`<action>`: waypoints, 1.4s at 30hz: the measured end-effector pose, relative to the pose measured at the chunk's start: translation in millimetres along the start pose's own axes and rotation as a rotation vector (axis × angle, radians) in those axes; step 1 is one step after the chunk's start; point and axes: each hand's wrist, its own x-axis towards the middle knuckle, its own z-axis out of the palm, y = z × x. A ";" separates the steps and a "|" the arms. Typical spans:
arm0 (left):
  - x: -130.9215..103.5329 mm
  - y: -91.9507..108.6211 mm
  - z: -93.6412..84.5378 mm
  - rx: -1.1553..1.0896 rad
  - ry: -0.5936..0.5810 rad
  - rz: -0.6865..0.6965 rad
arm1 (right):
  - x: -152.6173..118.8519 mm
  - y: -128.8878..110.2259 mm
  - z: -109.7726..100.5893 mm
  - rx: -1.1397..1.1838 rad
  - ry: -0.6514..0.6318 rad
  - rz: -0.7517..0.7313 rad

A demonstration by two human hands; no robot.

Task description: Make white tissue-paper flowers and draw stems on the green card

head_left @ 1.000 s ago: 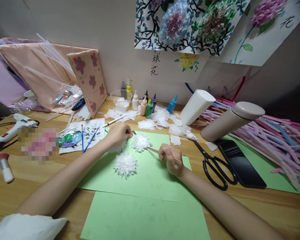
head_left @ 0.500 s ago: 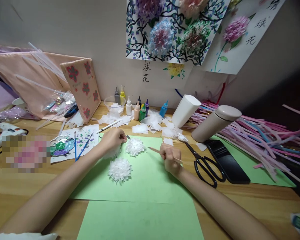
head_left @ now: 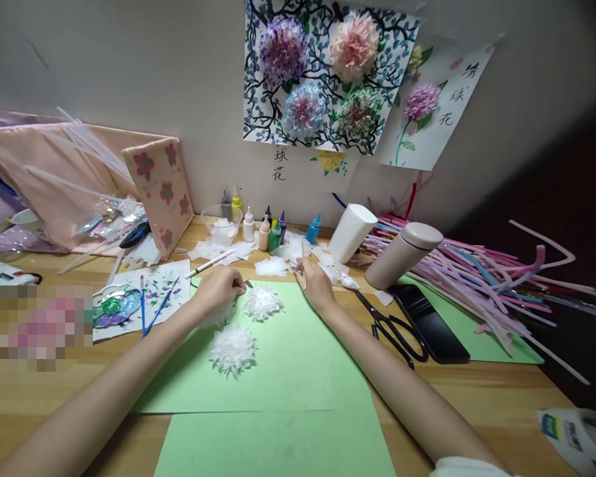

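My left hand (head_left: 222, 290) is closed in a pinch at the upper left of the green paper (head_left: 298, 358), over a white paper flower (head_left: 218, 317) that it partly hides. What its fingertips hold is too small to make out. Two more fluffy white paper flowers lie beside it, one to the right (head_left: 262, 303) and one nearer me (head_left: 232, 350). My right hand (head_left: 315, 286) is closed around a thin wooden stick (head_left: 303, 255), upright, at the paper's far edge. Its fingers are close to the white tissue squares (head_left: 271, 267), and I cannot tell whether they touch one.
Small paint bottles (head_left: 263, 234) and a clear bowl (head_left: 221, 222) stand behind. To the right are a white cup-like container (head_left: 352, 232), a beige bottle (head_left: 402, 255), black scissors (head_left: 392, 331), a phone (head_left: 432, 324) and fuzzy stems (head_left: 481, 278). Brushes (head_left: 161, 305) and a paint palette (head_left: 116, 306) lie left.
My right hand has moved away from me and left with the stick, from beside the flowers to the tissue squares. My left hand stays at its flower. The view has tilted up somewhat.
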 end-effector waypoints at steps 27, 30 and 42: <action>7.8 -11.7 5.6 -0.058 -0.019 0.060 | 19.2 -2.0 -11.9 0.193 0.230 0.065; 8.0 -11.6 4.8 -0.053 -0.021 0.045 | 20.5 2.2 -2.8 0.217 0.135 0.074; 7.9 -12.1 4.9 -0.034 -0.012 0.060 | 6.8 -9.5 -20.0 0.509 0.329 0.222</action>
